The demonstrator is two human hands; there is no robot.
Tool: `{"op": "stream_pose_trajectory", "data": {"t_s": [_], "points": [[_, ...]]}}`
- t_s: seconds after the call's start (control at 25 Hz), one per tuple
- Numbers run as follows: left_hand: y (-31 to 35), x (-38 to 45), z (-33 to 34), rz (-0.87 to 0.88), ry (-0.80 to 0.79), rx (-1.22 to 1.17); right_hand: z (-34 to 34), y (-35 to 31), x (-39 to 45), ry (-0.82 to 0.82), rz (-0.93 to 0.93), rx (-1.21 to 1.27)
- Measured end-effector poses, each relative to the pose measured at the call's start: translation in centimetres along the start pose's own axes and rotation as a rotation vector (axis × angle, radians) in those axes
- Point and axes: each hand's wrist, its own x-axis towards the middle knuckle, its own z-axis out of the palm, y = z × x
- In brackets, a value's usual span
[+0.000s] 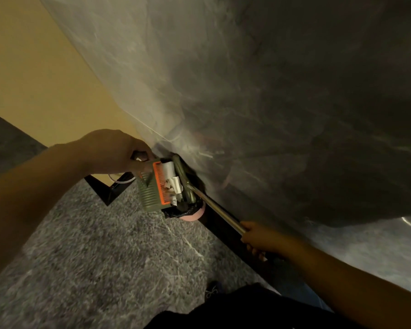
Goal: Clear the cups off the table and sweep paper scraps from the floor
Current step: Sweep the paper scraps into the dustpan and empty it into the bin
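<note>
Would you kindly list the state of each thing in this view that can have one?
Grey-green ribbed dustpan with orange comb edge: tilted, held over the bin.
White paper scraps: sliding off the dustpan's edge.
Pink bin with black liner: open, beneath the dustpan.
Metal-handled broom: held, head against the dustpan.
Left hand: gripping the dustpan.
Right hand: gripping the broom handle.
</note>
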Motion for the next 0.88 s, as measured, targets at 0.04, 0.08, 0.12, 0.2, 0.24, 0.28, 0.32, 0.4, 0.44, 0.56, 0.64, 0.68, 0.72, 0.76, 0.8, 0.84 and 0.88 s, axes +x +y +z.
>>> {"op": "stream_pose_trajectory", "data": {"t_s": [0.04, 0.08, 0.12, 0.2, 0.24, 0.28, 0.32, 0.4, 0.44, 0.56, 0.64, 0.68, 0.72, 0.76, 0.8, 0.84, 0.88], "points": [[-0.3, 0.1, -0.3, 0.002, -0.019, -0.002, 0.1, -0.1, -0.1, 0.018, -0.014, -0.012], [-0.5, 0.3, -0.5, 0.007, -0.021, 0.009, 0.1, -0.2, -0.3, 0.030, -0.027, -0.016], [-0.6, 0.5, -0.4, 0.009, -0.003, 0.043, 0.1, -0.2, -0.6, 0.039, -0.041, -0.014], [-0.7, 0.8, 0.1, 0.014, 0.085, 0.154, 0.0, -0.1, -1.1, 0.052, -0.067, -0.020], [-0.7, 0.9, 0.1, 0.031, 0.126, 0.203, -0.1, 0.1, -1.3, 0.063, -0.072, -0.024], [-0.7, 0.9, 0.0, 0.062, 0.154, 0.244, -0.2, 0.2, -1.4, 0.077, -0.076, -0.026], [-0.6, 0.8, -0.3, 0.101, 0.180, 0.279, -0.4, 0.3, -1.5, 0.088, -0.081, -0.030], [0.3, 1.1, -1.1, 0.181, 0.248, 0.327, -0.6, 0.4, -1.7, 0.098, -0.088, -0.046], [1.2, 1.4, -1.4, 0.209, 0.270, 0.341, -0.7, 0.3, -1.7, 0.099, -0.087, -0.052], [3.8, 2.2, -1.1, 0.233, 0.237, 0.364, -0.6, 0.2, -2.1, 0.087, -0.071, -0.047], [4.0, 2.3, -1.2, 0.208, 0.208, 0.370, -0.8, 0.0, -2.6, 0.076, -0.066, -0.056], [3.8, 2.3, -1.5, 0.205, 0.215, 0.379, -1.0, -0.1, -2.8, 0.075, -0.072, -0.063], [3.6, 2.3, -1.7, 0.210, 0.228, 0.402, -1.1, -0.1, -3.0, 0.078, -0.083, -0.074], [3.5, 2.4, -1.8, 0.218, 0.237, 0.432, -1.2, -0.1, -3.3, 0.087, -0.095, -0.087], [3.7, 2.4, -1.8, 0.222, 0.241, 0.461, -1.2, -0.1, -3.5, 0.095, -0.108, -0.096], [4.0, 2.5, -1.5, 0.227, 0.237, 0.482, -1.1, -0.1, -3.8, 0.098, -0.118, -0.097], [4.4, 2.6, -1.0, 0.234, 0.226, 0.497, -1.1, 0.0, -4.2, 0.096, -0.126, -0.091]]}}
